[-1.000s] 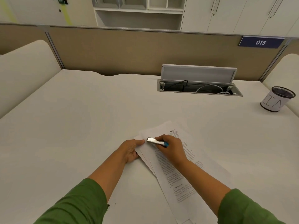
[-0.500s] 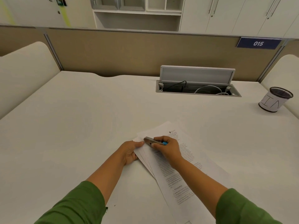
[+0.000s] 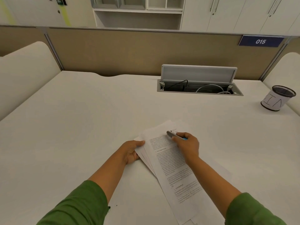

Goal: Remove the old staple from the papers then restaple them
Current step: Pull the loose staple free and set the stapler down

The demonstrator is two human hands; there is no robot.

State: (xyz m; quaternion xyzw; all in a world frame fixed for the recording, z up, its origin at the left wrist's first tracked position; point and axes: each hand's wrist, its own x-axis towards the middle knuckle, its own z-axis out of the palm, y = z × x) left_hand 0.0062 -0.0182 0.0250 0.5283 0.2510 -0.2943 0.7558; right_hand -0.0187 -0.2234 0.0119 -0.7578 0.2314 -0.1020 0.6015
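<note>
Low in the centre of the frame, the papers (image 3: 172, 161) lie fanned on the white counter (image 3: 81, 119). The left hand (image 3: 132, 151) pinches their left edge, fingers closed on the sheets. The right hand (image 3: 186, 145) grips a small metal stapler (image 3: 174, 135), its tip over the top page's upper part.

Both hands (left (image 3: 131, 151), right (image 3: 186, 146)) closed, forearms converging forward.

Place: an office; I sit at a shared white table (image 3: 81, 119).
Divider: a tan partition (image 3: 129, 51) carrying a blue number sign (image 3: 260, 41), "015".
Cables: an open cable hatch (image 3: 199, 86) in the table.
Storage: white cupboards (image 3: 235, 13) and shelves (image 3: 138, 15) behind.
Desk item: a mesh pen cup (image 3: 277, 98).
</note>
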